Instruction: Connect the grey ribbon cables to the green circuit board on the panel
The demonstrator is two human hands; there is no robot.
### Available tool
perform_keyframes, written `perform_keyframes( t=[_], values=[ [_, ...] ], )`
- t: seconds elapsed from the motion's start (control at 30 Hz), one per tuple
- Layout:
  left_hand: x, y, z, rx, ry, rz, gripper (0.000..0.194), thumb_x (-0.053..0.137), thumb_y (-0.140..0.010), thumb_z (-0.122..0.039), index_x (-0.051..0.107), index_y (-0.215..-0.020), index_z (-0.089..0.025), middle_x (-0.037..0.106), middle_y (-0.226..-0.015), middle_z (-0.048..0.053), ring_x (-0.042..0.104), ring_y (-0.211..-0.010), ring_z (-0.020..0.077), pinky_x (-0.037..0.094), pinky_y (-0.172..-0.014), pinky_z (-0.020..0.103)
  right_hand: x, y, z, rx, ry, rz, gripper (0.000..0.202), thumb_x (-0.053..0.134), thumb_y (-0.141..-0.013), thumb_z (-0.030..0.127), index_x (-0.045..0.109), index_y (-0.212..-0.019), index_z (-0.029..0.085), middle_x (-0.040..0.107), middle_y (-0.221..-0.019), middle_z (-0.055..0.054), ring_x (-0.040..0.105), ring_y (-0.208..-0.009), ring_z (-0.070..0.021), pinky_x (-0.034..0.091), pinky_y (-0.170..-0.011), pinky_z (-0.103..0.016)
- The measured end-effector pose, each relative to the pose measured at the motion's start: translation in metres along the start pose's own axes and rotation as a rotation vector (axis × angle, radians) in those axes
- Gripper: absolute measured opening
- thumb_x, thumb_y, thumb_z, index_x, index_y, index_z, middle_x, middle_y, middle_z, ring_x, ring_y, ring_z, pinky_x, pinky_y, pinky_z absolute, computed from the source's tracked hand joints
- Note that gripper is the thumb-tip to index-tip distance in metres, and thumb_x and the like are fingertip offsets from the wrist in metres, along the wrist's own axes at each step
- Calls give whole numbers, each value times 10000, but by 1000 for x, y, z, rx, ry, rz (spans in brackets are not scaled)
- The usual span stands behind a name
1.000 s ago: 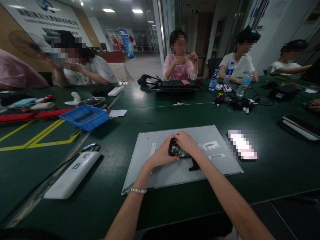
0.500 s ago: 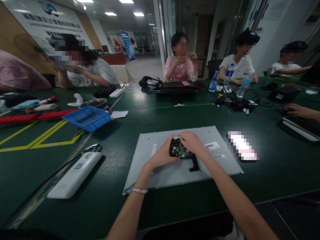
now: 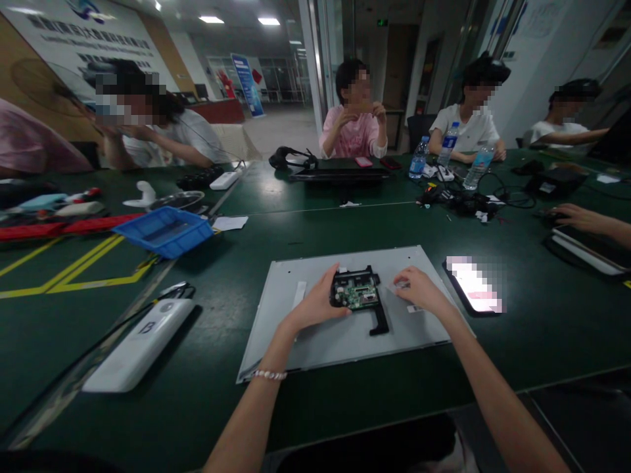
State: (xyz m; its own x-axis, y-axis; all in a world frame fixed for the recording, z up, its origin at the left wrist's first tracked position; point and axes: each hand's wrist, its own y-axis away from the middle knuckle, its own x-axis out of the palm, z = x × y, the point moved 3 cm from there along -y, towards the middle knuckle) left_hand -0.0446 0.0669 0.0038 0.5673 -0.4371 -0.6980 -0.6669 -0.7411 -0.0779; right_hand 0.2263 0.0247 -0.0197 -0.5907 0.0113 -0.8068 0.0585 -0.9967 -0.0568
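A black frame with a green circuit board (image 3: 362, 295) lies over a flat grey panel (image 3: 315, 348) on the green table. My left hand (image 3: 318, 299) grips the frame's left side, thumb at its lower edge and fingers partly hidden behind it. To the right, above the panel, my right hand (image 3: 419, 289) is closed, fingertips pinched together; a small pale or shiny thing seems to be at them, too small to name. The frame's black arm (image 3: 379, 322) points down toward the panel's near edge.
A phone (image 3: 473, 286) lies right of the panel. To the left are a white power bank (image 3: 140, 345) with a cable and a blue tray (image 3: 167, 233). Bottles (image 3: 479, 167), cables and a dark flat device (image 3: 340, 175) stand farther back. People sit around the table.
My right hand has left the board and moved right, over the panel's right part. My left hand still holds the frame. The view has shifted slightly.
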Motion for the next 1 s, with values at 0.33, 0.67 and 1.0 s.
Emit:
perform_keyframes(
  t=[0.33,0.67,1.0],
  values=[
    [0,0,-1,15,-23,-15,1048,716,-652,-364,61,-1457,-216,233,-1477,158,273,-1333,362,233,-1088,569,11,7,15,-74,-176,-92,130,542,-759,120,638,-816,189,638,-819,-28,595,-768,-159,459,-730,-295],
    [0,1,-2,14,-36,-24,1072,722,-646,-342,35,-1457,-207,210,-1491,149,263,-1345,342,222,-1107,529,20,6,12,93,-600,-78,195,560,-775,281,653,-903,167,689,-875,-62,625,-639,-141,486,-571,-254],
    [3,0,-14,55,-198,-72,1009,713,-665,-348,87,-1451,-251,38,-1532,103,63,-1390,360,166,-1114,546,29,5,13,23,-616,-48,195,554,-746,189,667,-905,182,704,-905,-39,650,-817,-155,514,-754,-296]
  ],
)
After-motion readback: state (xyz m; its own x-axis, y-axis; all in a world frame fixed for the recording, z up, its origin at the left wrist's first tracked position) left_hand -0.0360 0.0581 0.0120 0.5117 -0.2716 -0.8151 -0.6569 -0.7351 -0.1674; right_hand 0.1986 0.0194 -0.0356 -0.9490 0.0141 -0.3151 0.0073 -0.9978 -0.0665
